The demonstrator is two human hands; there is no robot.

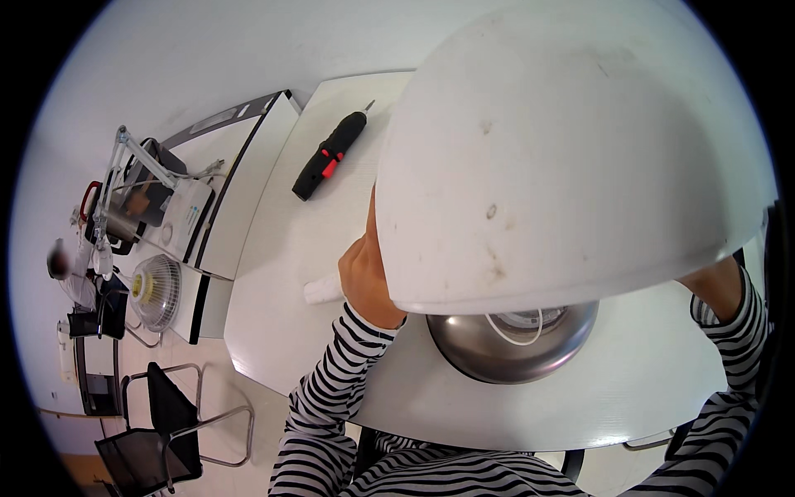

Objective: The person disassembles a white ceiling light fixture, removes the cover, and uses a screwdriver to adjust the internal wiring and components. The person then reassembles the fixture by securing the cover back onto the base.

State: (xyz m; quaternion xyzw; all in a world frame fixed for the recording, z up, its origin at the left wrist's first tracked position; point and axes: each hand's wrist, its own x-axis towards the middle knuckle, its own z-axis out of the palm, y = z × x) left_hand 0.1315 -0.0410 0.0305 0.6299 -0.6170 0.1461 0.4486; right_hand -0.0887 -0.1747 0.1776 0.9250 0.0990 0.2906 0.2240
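White dome [563, 166], large, rounded, marked

Location: raised between both hands in front of the wearer, over the table [265, 248]; its near rim overlaps a metal dish [513, 360] in the view. Whether the two touch cannot be told.

Condition: matt white, with brown smudges and small dark scuffs on the outer face; no crack visible.

Hold: left hand [364, 277] at the left side, its back and wrist showing; right hand [719, 286] at the right, mostly behind the rim. The fingers of both are hidden by the dome; whether they are spread, pressed together or pinching the rim cannot be told.

Handling (judged): bulky rather than heavy, probably a thin, stiff shell. Plastic or glass is not certain, so best treated as fragile. The smooth curve would offer little purchase and could slip under a one-sided hold. Best grip: opposite sides of the rim, one hand each, palms supporting the wall. Its breadth hides much of what lies beneath.

Nearby: dish, brushed silver, on the table, with a looped white wire [517, 343] that a lowered rim could snag; white roll [321, 290], just beside the left hand; black-and-red screwdriver [331, 157], farther off, lying apart.
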